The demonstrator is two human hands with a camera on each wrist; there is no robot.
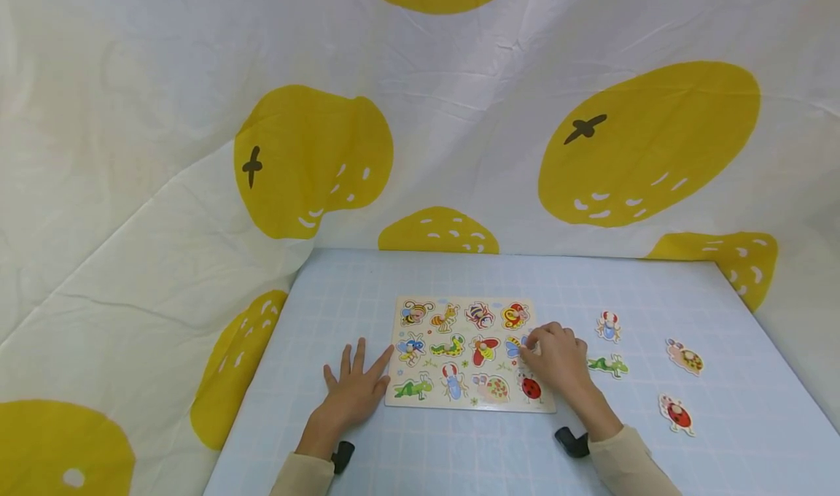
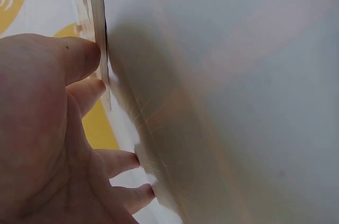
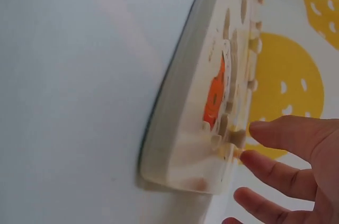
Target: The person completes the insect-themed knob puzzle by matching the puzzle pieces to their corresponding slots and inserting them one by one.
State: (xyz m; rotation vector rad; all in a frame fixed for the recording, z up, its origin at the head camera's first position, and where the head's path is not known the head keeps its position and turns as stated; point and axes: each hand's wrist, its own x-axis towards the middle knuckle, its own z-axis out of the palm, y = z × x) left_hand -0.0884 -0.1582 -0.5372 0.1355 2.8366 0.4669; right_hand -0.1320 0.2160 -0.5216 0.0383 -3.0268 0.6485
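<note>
A wooden insect peg puzzle board (image 1: 485, 407) lies flat on the table, with knobbed pieces such as the red-winged insect (image 1: 485, 351) and green caterpillar (image 1: 448, 346) in its upper rows. My left hand (image 1: 354, 397) has its fingers spread beside the board's left side; in the left wrist view the thumb and a finger touch the board edge (image 2: 99, 20). At the board's right side, my right hand (image 1: 560, 357) is over a blue-and-yellow winged insect piece (image 1: 515, 346). Its thumb and forefinger stand slightly apart by a small knob (image 3: 237, 138), in the right wrist view.
Right of the board lie loose pieces: a blue beetle (image 1: 609, 326), a green grasshopper (image 1: 610, 365), a snail (image 1: 685, 357) and a ladybug (image 1: 677, 414). Printed pictures show along the board's bottom row. A white curtain with yellow fruit (image 1: 650, 146) hangs behind the table (image 1: 459, 459).
</note>
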